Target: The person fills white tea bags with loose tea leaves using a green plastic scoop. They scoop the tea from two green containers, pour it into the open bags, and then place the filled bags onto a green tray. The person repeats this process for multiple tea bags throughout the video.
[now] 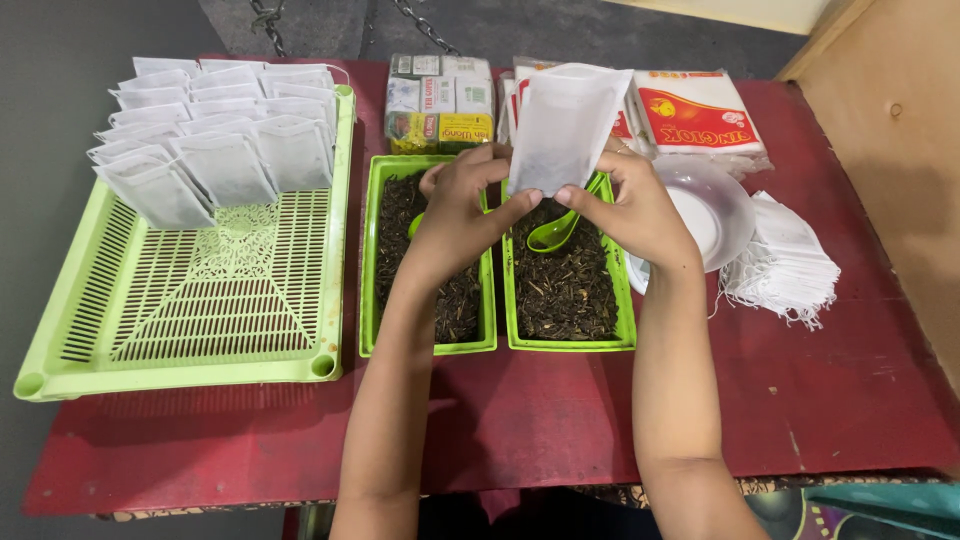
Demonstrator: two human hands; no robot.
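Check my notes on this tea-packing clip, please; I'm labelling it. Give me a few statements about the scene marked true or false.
1. Both hands hold one white filter bag above the trays. True.
2. The large slotted tray is full of loose tea. False: it holds only filled white bags, lined up at its far end.
3. A green spoon lies in the right-hand small tray. True.
4. The stack of empty bags lies left of the slotted tray. False: it lies at the right, beside the white bowl.
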